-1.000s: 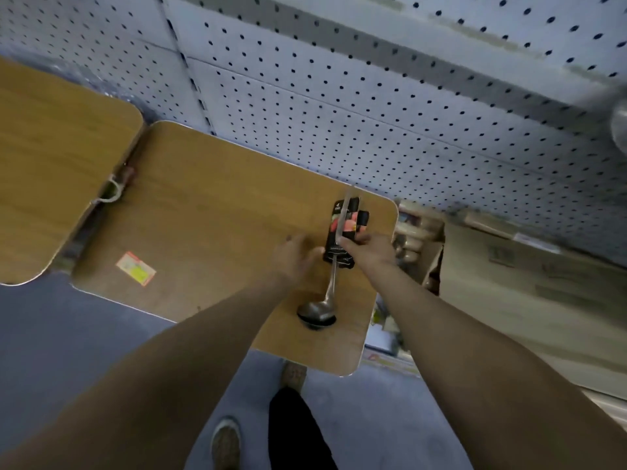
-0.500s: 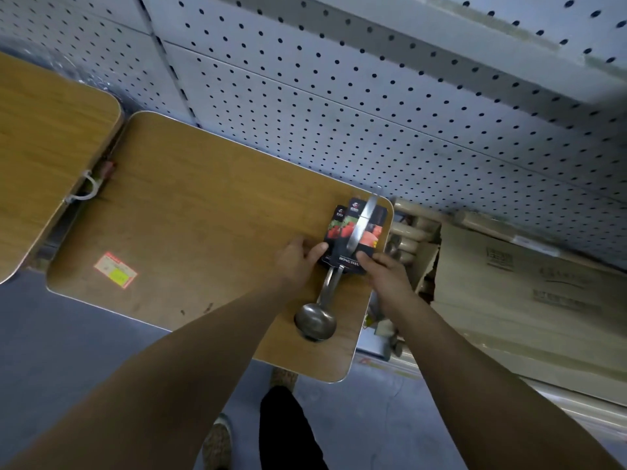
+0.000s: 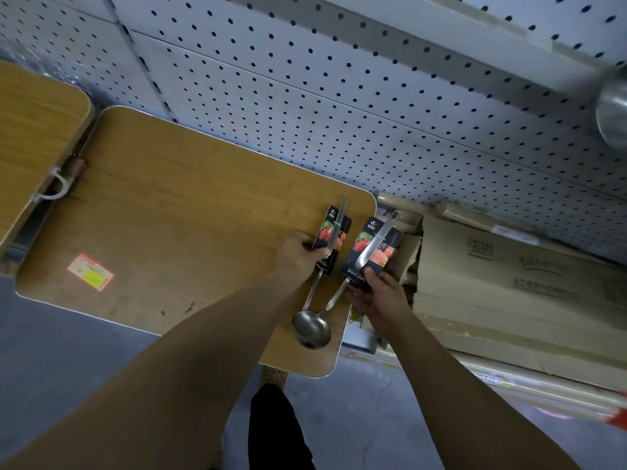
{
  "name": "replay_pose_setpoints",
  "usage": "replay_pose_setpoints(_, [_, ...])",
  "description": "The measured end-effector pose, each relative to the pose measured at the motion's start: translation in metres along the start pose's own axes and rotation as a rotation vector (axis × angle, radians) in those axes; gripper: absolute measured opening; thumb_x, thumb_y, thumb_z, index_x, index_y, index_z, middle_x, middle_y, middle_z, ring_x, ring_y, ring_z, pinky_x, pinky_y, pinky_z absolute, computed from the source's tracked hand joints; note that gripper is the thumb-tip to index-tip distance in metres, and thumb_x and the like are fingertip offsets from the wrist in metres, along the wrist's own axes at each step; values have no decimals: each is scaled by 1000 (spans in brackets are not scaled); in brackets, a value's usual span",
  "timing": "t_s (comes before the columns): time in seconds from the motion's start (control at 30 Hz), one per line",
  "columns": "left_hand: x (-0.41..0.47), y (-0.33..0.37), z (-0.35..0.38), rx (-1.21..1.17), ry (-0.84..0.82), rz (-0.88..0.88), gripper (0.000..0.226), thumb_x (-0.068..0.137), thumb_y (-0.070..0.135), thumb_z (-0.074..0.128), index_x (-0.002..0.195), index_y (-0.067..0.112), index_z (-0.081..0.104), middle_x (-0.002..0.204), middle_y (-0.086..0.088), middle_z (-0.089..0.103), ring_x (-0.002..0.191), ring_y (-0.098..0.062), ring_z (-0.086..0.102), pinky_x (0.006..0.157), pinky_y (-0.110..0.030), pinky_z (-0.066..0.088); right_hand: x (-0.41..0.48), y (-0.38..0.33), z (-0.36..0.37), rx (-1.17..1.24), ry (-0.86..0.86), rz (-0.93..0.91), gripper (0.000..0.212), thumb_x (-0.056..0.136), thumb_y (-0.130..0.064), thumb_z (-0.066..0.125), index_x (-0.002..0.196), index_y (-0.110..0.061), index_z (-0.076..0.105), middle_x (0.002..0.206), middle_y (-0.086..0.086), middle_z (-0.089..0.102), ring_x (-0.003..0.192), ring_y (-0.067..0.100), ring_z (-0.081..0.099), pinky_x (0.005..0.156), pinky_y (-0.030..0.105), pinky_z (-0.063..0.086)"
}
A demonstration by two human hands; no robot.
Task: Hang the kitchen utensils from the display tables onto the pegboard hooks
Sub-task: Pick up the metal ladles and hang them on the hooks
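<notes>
We cannot tell the bowls of the two ladles (image 3: 311,329) apart where they overlap near the desk (image 3: 169,215) edge, and the left grip (image 3: 295,254) and right grip (image 3: 376,293) cover the lower ends of the label cards (image 3: 388,245). At the right edge a blurred round metal thing (image 3: 612,113) is cut off, and the sticker (image 3: 90,273) print is too small to read.
</notes>
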State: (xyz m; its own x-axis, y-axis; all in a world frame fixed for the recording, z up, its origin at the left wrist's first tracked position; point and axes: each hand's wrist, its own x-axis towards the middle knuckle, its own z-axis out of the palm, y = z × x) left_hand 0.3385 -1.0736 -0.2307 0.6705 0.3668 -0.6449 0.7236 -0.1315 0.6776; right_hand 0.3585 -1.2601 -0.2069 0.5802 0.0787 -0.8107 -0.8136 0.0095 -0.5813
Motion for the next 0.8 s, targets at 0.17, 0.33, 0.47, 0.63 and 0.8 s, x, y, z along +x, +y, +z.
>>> replay_pose_setpoints(0.17, [-11, -6, -5, 12, -67, 7, 21, 87, 28, 75, 104, 17, 70, 92, 1, 65, 90, -17, 62, 65, -24, 41, -11, 8, 12, -16, -26, -51, 25, 103, -20, 57, 126, -13, 63, 118, 16, 71, 105, 31, 69, 95, 51, 56])
replay_pose_setpoints(0.33, [-43, -19, -25, -227, -41, 7, 23, 89, 10, 72, 111, 3, 71, 94, -6, 67, 91, -18, 60, 60, -7, 44, -41, 18, 32, -53, -41, -58, 25, 97, -28, 66, 119, -16, 69, 111, 8, 76, 101, 26, 72, 89, 41, 58])
replay_pose_setpoints(0.47, [-80, -31, -53, -290, -59, 0, 16, 90, 19, 73, 105, 14, 71, 103, -9, 73, 95, -23, 67, 85, -28, 53, -70, 31, 49, -33, -34, -97, 23, 91, -26, 73, 111, -14, 70, 99, 2, 79, 98, 27, 73, 76, 34, 58])
replay_pose_setpoints(0.63, [-129, -46, -97, -375, 0, 33, 13, 90, 15, 71, 102, 11, 70, 96, -8, 70, 84, -17, 64, 72, -20, 49, -123, 39, 69, 16, -56, -166, 12, 98, -26, 63, 100, -15, 69, 91, 7, 75, 79, 21, 71, 73, 38, 59])
replay_pose_setpoints(0.8, [-195, -44, -140, -386, -21, 133, 27, 94, 24, 68, 113, 6, 67, 107, -14, 73, 100, -29, 68, 86, -33, 53, -183, 38, 69, 70, -44, -262, 15, 100, -26, 60, 103, -12, 66, 82, 4, 76, 76, 20, 69, 62, 32, 56])
